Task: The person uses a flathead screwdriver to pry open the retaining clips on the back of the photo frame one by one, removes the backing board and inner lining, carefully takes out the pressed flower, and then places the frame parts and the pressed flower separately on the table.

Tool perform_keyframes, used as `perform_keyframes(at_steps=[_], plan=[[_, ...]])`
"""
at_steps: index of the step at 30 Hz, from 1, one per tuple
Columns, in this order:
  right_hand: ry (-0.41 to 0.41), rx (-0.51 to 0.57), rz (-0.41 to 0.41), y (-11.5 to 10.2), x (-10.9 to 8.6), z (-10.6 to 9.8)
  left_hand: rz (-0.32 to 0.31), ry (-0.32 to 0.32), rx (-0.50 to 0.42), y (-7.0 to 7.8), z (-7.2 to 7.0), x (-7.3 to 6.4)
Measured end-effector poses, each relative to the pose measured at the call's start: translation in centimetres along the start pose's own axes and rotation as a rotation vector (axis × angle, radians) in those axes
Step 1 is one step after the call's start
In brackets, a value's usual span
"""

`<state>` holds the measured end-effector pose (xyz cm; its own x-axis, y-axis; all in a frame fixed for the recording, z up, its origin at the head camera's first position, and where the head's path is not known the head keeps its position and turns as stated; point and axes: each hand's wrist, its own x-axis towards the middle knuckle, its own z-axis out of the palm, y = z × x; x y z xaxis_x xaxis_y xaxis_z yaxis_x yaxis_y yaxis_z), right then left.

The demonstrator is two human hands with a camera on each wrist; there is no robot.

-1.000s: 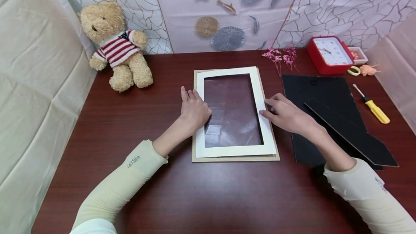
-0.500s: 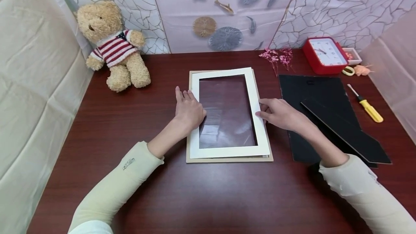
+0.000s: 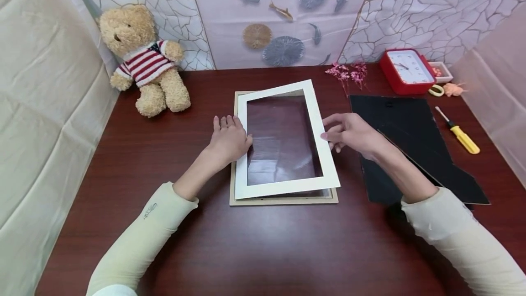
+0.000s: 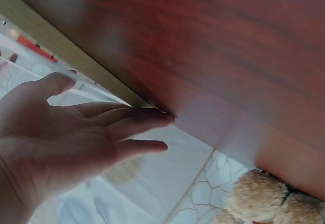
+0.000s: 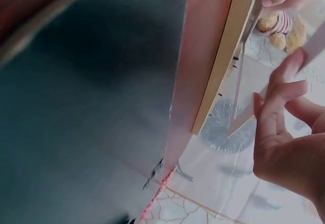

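A white picture mat lies tilted over a light wooden picture frame in the head view, its right side raised off the frame. My right hand pinches the mat's right edge between thumb and fingers; the right wrist view shows that hand beside the wooden frame. On the left, my left hand rests at the left edge of mat and frame, fingers extended. The left wrist view has its straight fingers by the frame's side. A glossy clear pane shows through the mat's opening.
A black backing board with a black stand strip lies right of the frame. Beyond are a yellow screwdriver, a red clock and pink dried flowers. A teddy bear sits at back left.
The mat's right side has risen off the frame, lifted by my right hand. My left hand has slid slightly outward to the left along the mat's edge.
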<state>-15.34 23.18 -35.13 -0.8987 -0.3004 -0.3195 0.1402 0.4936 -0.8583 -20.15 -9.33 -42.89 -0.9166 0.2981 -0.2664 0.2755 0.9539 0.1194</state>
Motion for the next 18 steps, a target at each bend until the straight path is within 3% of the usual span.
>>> perform_keyframes(at_steps=[3, 7, 9, 12, 14, 16, 18], plan=[[0.027, 0.056, 0.009, 0.2, -0.5, -0.5, 0.057, 0.081, -0.143, -0.8, 0.9, 0.4], [0.068, 0.026, -0.012, 0.4, -1.6, -1.5, 0.146, 0.208, -0.354, -1.0, 1.8, 1.2], [0.089, -0.004, -0.024, 0.5, -2.3, -2.1, 0.169, 0.229, -0.447, 0.3, 0.1, -0.1], [0.119, -0.062, -0.013, 1.0, -3.4, -3.5, 0.216, 0.237, -0.553, 2.9, -3.4, -2.6], [0.120, -0.136, 0.009, 1.4, -4.2, -4.9, 0.244, 0.206, -0.583, 5.1, -5.7, -4.2], [0.108, -0.223, 0.044, 1.9, -5.1, -6.5, 0.271, 0.158, -0.603, 6.5, -6.2, -3.9], [0.088, -0.296, 0.083, 2.5, -5.9, -8.1, 0.306, 0.108, -0.589, 7.8, -5.1, -1.6]])
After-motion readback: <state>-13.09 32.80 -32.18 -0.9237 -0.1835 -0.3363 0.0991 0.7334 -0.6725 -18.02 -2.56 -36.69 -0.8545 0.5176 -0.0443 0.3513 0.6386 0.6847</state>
